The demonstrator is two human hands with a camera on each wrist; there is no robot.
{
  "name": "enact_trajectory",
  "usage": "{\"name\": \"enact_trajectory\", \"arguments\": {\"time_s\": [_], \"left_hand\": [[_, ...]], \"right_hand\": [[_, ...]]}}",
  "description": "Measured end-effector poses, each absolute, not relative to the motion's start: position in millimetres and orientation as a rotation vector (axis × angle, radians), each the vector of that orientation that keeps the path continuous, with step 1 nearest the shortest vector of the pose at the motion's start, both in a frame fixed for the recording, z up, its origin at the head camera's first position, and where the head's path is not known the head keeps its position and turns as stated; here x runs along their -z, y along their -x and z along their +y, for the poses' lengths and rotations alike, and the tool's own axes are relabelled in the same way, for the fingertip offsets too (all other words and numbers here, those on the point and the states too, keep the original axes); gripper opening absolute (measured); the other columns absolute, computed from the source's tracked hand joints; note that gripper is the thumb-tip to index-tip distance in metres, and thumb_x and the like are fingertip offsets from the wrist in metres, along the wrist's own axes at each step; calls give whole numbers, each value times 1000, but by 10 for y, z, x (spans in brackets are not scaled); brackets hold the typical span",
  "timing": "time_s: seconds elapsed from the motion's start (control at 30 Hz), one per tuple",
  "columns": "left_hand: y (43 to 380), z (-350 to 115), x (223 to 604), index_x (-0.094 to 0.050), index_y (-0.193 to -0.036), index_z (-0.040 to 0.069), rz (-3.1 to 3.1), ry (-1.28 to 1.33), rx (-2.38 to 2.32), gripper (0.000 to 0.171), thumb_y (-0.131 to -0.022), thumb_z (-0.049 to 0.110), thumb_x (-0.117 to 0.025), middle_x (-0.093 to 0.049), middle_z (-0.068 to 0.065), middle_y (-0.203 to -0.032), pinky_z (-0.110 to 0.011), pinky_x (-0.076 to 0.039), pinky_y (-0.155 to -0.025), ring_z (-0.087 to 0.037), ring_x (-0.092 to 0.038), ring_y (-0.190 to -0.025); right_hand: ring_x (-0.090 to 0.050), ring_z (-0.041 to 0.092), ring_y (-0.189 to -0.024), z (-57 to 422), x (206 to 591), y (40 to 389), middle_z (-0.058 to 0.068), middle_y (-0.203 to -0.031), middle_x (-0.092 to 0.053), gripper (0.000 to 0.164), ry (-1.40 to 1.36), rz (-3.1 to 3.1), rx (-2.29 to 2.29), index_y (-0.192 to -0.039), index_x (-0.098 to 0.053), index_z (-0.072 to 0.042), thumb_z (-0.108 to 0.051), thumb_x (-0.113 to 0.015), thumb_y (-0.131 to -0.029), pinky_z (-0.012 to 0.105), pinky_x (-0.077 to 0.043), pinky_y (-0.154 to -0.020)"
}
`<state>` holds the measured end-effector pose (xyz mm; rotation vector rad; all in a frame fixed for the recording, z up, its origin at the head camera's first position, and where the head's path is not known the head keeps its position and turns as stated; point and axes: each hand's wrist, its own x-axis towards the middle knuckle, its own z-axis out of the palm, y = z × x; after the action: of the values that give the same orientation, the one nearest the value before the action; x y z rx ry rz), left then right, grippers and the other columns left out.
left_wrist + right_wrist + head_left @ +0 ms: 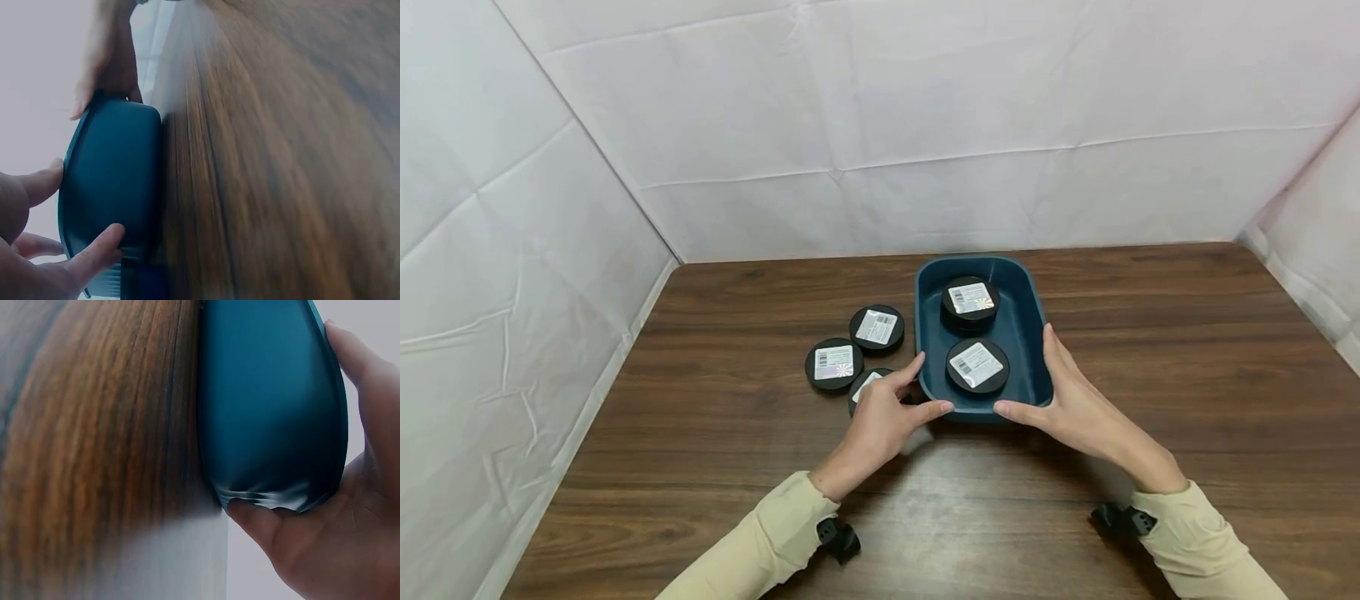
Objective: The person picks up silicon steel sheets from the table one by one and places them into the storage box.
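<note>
A dark blue rectangular plastic tray [1017, 333] rests on the wooden table. My left hand [880, 421] grips its near left corner, with the thumb on the near rim and fingers along the left side. Around the near right corner, my right hand [1078, 408] holds the tray the same way, its thumb on the near rim. Inside the tray lie a black round disc with a white label [977, 367] and, behind it, another labelled black disc [970, 302] that looks stacked. The left wrist view shows the tray's outer wall [115, 175] between both hands.
Left of the tray lie more labelled black discs: one at the back [877, 328], one farther left [834, 365], and one partly hidden [863, 385] behind my left hand. White cloth walls [880, 200] rise behind the table [737, 467] and at both sides.
</note>
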<state>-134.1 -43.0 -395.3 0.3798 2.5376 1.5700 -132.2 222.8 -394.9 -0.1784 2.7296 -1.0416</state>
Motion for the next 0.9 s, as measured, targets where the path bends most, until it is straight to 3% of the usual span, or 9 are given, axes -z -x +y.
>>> {"name": "enact_trajectory", "arguments": {"time_s": [0.1,0.33,0.67,0.9], "left_hand": [[1341,-434,3938,-43,-151,7,2583,-395,-1530,78,-86,25,-81,-72,-16,-122,-21,-57,-74,-25,-72,-108],[1362,-486,3920,-46,-148,0,2643,-459,-1504,77,-84,21,-82,-70,-14,-114,-17,-58,-69,-19,-75,-81],[1374,-670,3883,-63,-137,10,2830,-528,-1272,65,-79,25,-87,-61,-13,-132,-33,-54,-80,-25,-62,-102],[1363,-814,3899,-59,-141,9,2831,-544,-1151,72,-77,24,-89,-55,-13,-131,-46,-52,-97,-30,-50,-121]], "right_hand": [[-6,47,-154,2230,3934,1319,19,-168,12,130,173,2718,1042,-156,25,-15,-63,-72,-84,72,-19,-117],[-8,49,-153,2228,3925,1323,22,-168,10,131,162,2698,1061,-156,26,-14,-61,-72,-84,72,-21,-116],[-9,48,-153,2238,3930,1335,22,-168,9,131,149,2684,1081,-156,27,-16,-62,-72,-84,72,-21,-116],[-8,48,-154,2247,3939,1324,20,-168,10,130,144,2687,1074,-156,27,-17,-62,-72,-84,72,-20,-117]]}}
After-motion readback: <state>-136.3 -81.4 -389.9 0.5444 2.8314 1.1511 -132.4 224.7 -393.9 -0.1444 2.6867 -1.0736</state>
